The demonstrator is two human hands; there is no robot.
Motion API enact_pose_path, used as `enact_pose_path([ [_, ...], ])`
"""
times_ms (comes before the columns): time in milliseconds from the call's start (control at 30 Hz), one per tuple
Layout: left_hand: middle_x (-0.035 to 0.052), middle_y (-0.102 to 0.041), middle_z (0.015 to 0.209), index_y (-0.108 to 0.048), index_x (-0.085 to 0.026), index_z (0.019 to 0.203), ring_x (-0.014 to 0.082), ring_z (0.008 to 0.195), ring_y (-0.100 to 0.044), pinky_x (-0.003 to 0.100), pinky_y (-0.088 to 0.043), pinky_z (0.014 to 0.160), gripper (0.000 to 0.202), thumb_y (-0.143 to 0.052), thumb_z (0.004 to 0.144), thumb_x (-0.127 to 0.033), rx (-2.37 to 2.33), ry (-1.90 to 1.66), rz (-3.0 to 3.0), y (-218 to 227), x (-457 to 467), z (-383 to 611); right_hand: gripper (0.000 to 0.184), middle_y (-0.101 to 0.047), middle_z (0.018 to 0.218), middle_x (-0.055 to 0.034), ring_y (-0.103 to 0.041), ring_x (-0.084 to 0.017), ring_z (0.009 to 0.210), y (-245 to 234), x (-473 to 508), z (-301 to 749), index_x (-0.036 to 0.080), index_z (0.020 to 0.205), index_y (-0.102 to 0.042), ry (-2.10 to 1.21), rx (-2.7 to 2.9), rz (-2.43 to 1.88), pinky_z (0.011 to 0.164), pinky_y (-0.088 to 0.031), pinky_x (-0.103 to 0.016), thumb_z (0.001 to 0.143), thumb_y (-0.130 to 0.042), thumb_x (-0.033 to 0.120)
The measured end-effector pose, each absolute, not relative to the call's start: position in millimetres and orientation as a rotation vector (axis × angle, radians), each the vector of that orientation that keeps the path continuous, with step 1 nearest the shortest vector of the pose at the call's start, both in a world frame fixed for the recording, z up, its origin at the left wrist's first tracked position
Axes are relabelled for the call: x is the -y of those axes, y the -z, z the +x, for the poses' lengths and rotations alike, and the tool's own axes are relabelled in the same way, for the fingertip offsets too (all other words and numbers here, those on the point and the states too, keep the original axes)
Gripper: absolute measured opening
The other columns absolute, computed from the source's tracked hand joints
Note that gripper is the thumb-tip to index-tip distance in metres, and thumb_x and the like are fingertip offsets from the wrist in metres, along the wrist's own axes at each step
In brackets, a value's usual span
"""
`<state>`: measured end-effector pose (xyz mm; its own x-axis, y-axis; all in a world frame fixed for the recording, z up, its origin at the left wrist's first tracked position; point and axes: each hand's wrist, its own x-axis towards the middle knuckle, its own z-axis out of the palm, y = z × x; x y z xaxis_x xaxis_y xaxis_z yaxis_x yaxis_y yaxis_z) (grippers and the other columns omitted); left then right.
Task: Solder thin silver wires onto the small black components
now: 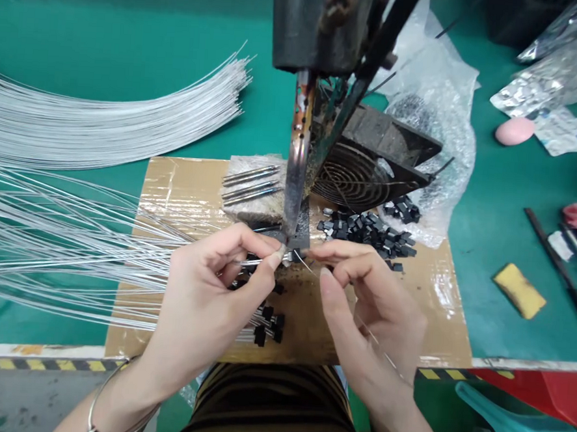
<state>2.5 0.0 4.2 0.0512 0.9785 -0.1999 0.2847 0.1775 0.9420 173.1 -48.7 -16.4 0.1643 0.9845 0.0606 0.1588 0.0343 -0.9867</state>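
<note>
My left hand (215, 290) is closed, pinching a thin white wire's end with a small black component at the tip of a fixed soldering iron (297, 171). My right hand (366, 292) is also closed, pinching a fine strand of solder wire (309, 266) that points at the same spot. Both fingertips meet just below the iron, over a taped cardboard pad (182, 190). Under my left hand lie several black components joined to wires (265, 325). A pile of loose black components (366, 230) sits just beyond my right hand.
Long bundles of white wires (79, 125) fan across the green table on the left. A black fan (370, 162) and bubble wrap (437, 101) stand behind the iron. A yellow sponge (518, 290), a pink object (514, 131), plastic bags and tools lie at right.
</note>
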Motion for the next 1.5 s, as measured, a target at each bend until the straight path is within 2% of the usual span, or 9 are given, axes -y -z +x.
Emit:
enact_pose_path([
  [67, 0.0007, -0.081, 0.086, -0.075, -0.022, 0.078, 0.0123, 0.066, -0.068, 0.023, -0.047, 0.054, 0.010, -0.078, 0.086, -0.016, -1.448, -0.864, 1.309, -4.1, -1.7, 3.7, 0.017, -0.075, 0.126, -0.0067, -0.069, -0.025, 0.126, 13.7, 46.3, 171.8, 0.024, 0.088, -0.061, -1.021, 1.177, -1.348, 0.109, -0.054, -0.043, 0.100, -0.065, 0.013],
  [200, -0.0003, -0.080, 0.082, -0.076, -0.022, 0.079, 0.0114, 0.063, -0.065, 0.023, -0.045, 0.053, 0.010, -0.078, 0.085, -0.015, -1.443, -0.891, 1.309, -4.5, -5.1, 5.4, 0.020, -0.080, 0.123, -0.0039, -0.076, -0.023, 0.120, 10.3, 42.0, 169.0, 0.025, 0.084, -0.061, -1.101, 1.095, -1.316, 0.107, -0.060, -0.040, 0.098, -0.067, 0.012],
  [467, -0.0023, -0.078, 0.077, -0.078, -0.022, 0.079, 0.0083, 0.055, -0.057, 0.021, -0.040, 0.049, 0.009, -0.079, 0.085, -0.015, -1.479, -0.917, 1.335, -6.5, -5.9, 0.2, 0.024, -0.083, 0.120, 0.0008, -0.079, -0.018, 0.115, 11.3, 36.0, 165.5, 0.025, 0.080, -0.062, -1.125, 1.025, -1.294, 0.106, -0.061, -0.032, 0.095, -0.068, 0.007],
  [733, 0.0007, -0.081, 0.082, -0.078, -0.021, 0.079, 0.0123, 0.062, -0.066, 0.023, -0.046, 0.052, 0.008, -0.079, 0.084, -0.015, -1.473, -0.921, 1.315, -8.5, -9.2, 4.0, 0.023, -0.083, 0.123, 0.0009, -0.077, -0.018, 0.120, 12.8, 37.2, 164.6, 0.025, 0.083, -0.065, -1.154, 0.988, -1.279, 0.109, -0.060, -0.033, 0.097, -0.069, 0.009],
  [1167, -0.0030, -0.081, 0.085, -0.079, -0.024, 0.079, 0.0096, 0.071, -0.071, 0.016, -0.054, 0.064, 0.015, -0.080, 0.085, -0.010, -1.439, -0.978, 1.306, -8.3, -6.9, 2.2, 0.023, -0.082, 0.126, 0.0008, -0.077, -0.018, 0.119, 8.3, 36.9, 165.3, 0.026, 0.083, -0.064, -1.166, 0.994, -1.276, 0.108, -0.061, -0.033, 0.098, -0.069, 0.010],
  [1500, -0.0040, -0.082, 0.087, -0.080, -0.025, 0.080, 0.0089, 0.069, -0.071, 0.015, -0.053, 0.062, 0.016, -0.080, 0.085, -0.009, -1.414, -0.994, 1.306, -6.8, -8.9, 4.1, 0.025, -0.082, 0.126, 0.0053, -0.077, -0.013, 0.120, 9.8, 38.4, 165.1, 0.026, 0.084, -0.065, -1.152, 1.007, -1.261, 0.107, -0.059, -0.024, 0.097, -0.069, 0.006],
])
